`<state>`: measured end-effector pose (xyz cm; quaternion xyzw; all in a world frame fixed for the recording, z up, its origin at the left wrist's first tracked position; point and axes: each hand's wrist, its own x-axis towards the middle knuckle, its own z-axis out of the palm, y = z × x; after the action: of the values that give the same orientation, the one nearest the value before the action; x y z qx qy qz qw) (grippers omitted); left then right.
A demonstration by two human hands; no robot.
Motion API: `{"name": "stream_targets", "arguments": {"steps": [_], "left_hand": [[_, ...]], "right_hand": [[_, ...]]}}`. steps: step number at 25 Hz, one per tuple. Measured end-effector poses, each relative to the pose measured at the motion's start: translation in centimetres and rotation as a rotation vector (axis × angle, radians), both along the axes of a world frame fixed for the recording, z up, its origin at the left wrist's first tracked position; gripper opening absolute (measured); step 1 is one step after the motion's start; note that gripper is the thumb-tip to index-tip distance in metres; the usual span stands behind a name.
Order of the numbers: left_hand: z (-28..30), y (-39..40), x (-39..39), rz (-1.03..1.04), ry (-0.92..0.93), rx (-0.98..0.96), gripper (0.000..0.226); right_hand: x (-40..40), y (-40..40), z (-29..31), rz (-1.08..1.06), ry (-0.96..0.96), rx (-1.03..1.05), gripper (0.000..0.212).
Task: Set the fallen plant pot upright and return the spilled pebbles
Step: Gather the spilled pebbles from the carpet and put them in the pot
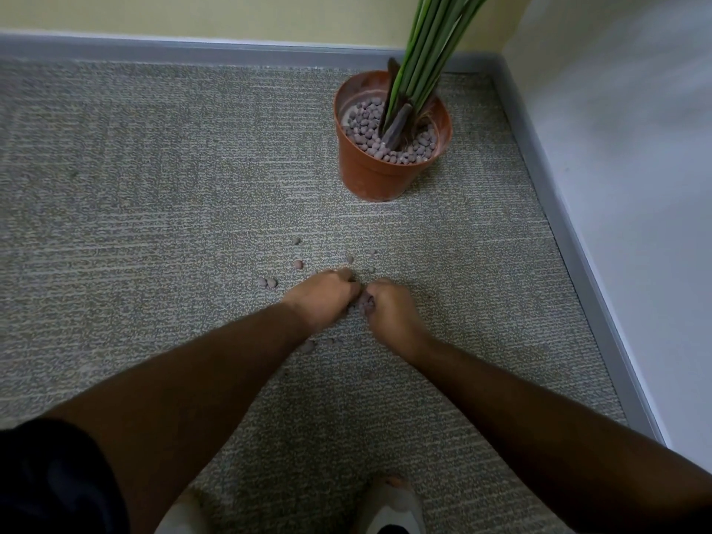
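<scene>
Near the corner of the room, the plant pot stands upright on the grey carpet, green stalks rising from a bed of pebbles inside it. Well short of the pot, spilled pebbles lie scattered on the carpet. Both of the person's hands are down among them, knuckles nearly touching. Left hand: fingers curled under against the carpet; whether it has hold of any pebbles cannot be told. Right hand: fingers curled closed around several pebbles, which show at the thumb side. A few more lie loose beneath the left wrist. Grey skirting borders the carpet at right.
</scene>
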<state>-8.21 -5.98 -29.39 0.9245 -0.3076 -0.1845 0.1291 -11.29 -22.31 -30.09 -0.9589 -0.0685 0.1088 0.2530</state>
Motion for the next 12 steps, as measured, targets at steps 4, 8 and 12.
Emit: {"name": "stream_targets", "arguments": {"steps": [4, 8, 12], "left_hand": [[0.0, -0.1, 0.1, 0.036, 0.003, -0.002, 0.024], [0.5, 0.2, 0.9, 0.145, 0.072, -0.079, 0.010], [1.0, 0.4, 1.8, 0.406, 0.213, -0.234, 0.020]], "right_hand": [[0.7, -0.3, 0.2, -0.027, 0.042, 0.000, 0.016], [1.9, -0.7, 1.5, -0.192, 0.138, 0.122, 0.017], [4.3, -0.7, 4.0, -0.567, 0.366, 0.497, 0.011]]}}
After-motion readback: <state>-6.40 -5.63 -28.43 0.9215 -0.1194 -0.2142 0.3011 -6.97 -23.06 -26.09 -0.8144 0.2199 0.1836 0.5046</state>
